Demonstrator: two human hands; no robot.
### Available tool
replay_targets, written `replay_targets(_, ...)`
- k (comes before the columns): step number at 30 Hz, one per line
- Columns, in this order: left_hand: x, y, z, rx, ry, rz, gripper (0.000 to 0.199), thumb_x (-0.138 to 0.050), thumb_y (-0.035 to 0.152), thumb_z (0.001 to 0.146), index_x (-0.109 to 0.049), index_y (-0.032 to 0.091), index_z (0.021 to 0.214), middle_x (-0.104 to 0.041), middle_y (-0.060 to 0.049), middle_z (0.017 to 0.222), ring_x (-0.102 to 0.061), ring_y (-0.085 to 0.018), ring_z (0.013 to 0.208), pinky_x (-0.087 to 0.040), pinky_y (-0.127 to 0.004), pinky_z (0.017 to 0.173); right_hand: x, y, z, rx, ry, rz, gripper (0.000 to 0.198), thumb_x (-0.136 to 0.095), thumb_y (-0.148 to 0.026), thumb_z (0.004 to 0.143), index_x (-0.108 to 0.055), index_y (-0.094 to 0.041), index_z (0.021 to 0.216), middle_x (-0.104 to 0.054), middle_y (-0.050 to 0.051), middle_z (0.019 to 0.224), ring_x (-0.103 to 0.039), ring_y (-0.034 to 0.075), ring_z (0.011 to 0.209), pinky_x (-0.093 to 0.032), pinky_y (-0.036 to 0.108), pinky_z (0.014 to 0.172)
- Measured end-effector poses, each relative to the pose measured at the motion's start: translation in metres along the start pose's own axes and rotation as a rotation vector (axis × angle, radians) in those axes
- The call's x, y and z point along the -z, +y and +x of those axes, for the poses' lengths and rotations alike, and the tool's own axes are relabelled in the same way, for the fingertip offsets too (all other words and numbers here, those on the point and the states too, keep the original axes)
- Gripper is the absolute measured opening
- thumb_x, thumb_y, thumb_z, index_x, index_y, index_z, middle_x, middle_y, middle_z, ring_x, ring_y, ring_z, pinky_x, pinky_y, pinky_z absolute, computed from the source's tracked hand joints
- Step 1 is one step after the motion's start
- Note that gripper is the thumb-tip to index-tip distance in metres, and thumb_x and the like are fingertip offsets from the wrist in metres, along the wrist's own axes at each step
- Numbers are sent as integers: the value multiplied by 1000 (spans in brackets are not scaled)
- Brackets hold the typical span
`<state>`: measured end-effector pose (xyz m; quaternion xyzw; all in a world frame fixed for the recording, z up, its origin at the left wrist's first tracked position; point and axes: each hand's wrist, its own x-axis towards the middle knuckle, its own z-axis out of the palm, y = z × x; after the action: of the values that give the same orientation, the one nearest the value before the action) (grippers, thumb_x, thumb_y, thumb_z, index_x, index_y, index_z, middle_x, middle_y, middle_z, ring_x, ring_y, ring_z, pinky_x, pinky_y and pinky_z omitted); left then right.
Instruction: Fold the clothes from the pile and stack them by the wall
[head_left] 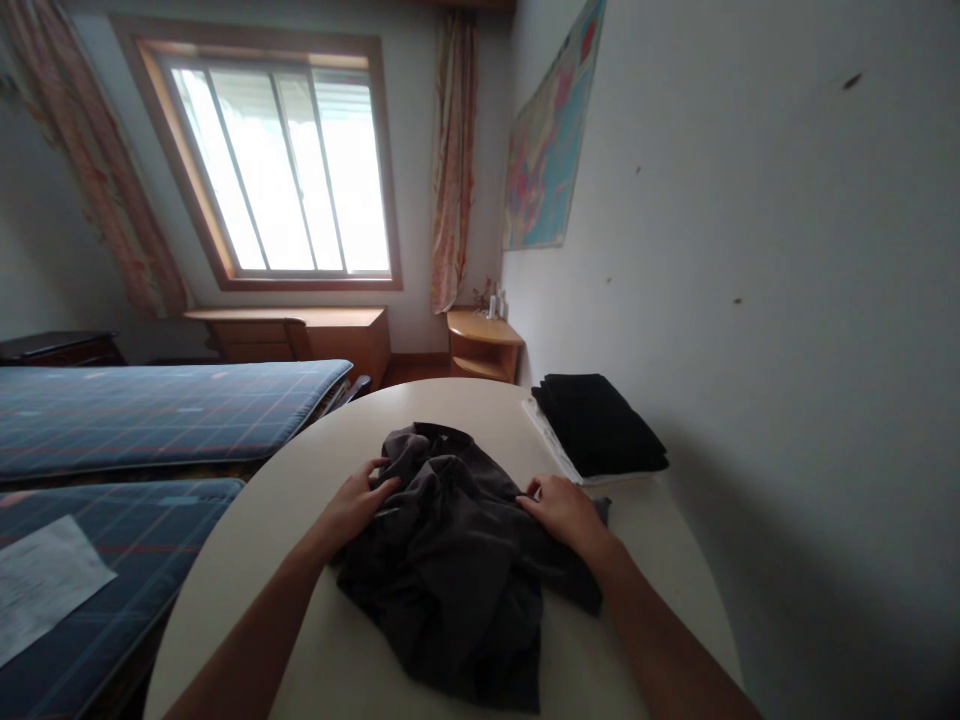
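Note:
A crumpled dark grey shirt lies loosely bunched on the round cream table. What looks like its neckline is at the far end, and one part spreads out to the right under my right wrist. My left hand grips the cloth at the upper left, thumb and fingers bent on a fold. On the other side, my right hand has its fingers curled onto the fabric, pinching it. Some fingertips are hidden in the folds.
A folded black cloth stack rests on a white packet at the table's right rear, beside the wall. Two plaid mattresses are on the left, one with a paper sheet. A corner cabinet stands beyond the table.

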<state>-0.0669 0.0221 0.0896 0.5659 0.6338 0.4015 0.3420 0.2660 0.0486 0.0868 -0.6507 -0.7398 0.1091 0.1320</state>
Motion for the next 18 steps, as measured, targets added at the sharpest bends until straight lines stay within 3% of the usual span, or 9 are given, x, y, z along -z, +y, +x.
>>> replay_targets(2, 5, 4, 0, 11, 33, -129, 64, -69, 50, 69, -60, 13, 121, -76, -10, 90, -73, -27, 77, -57, -36, 67, 4, 1, 1, -29, 90, 33, 22, -61, -42, 87, -71, -22, 91, -74, 7, 83, -70, 25, 85, -43, 30, 67)
replay_targets(6, 17, 6, 3, -88, 441, -254, 57, -65, 50, 75, -63, 15, 120, -73, -12, 108, -70, -28, 97, -57, -39, 83, 8, 1, 6, -77, 353, 252, 27, -48, -38, 95, -64, -21, 109, -73, 7, 86, -71, 24, 82, -49, 33, 71)
replay_targets(8, 21, 3, 5, -134, 589, -235, 55, -58, 49, 81, -61, 16, 125, -69, -11, 120, -65, -27, 110, -52, -39, 96, 5, 0, 9, 45, 449, 379, 35, -44, -34, 96, -55, -19, 126, -72, 10, 106, -69, 24, 98, -51, 35, 85)
replay_targets(10, 22, -2, 8, -142, 629, -138, 57, -51, 48, 85, -58, 14, 131, -65, -13, 126, -61, -28, 116, -48, -40, 102, 0, -1, 9, 218, 480, 432, 48, -45, -33, 95, -43, -18, 140, -60, 13, 133, -58, 23, 122, -44, 38, 104)
replay_targets(13, 18, -8, 9, -121, 547, 51, 61, -44, 49, 87, -53, 11, 135, -61, -16, 129, -61, -30, 115, -48, -43, 101, -3, -5, 4, 407, 342, 395, 56, -53, -37, 92, -42, -21, 144, -48, 11, 147, -42, 23, 138, -32, 42, 116)
replay_targets(18, 10, 0, -2, -65, 436, 528, 53, -39, 54, 91, -58, 18, 126, -66, -15, 115, -65, -32, 104, -50, -45, 91, 10, -8, -11, 558, -127, 318, 52, -73, -54, 77, -68, -26, 121, -57, 9, 135, -50, 27, 127, -36, 41, 112)
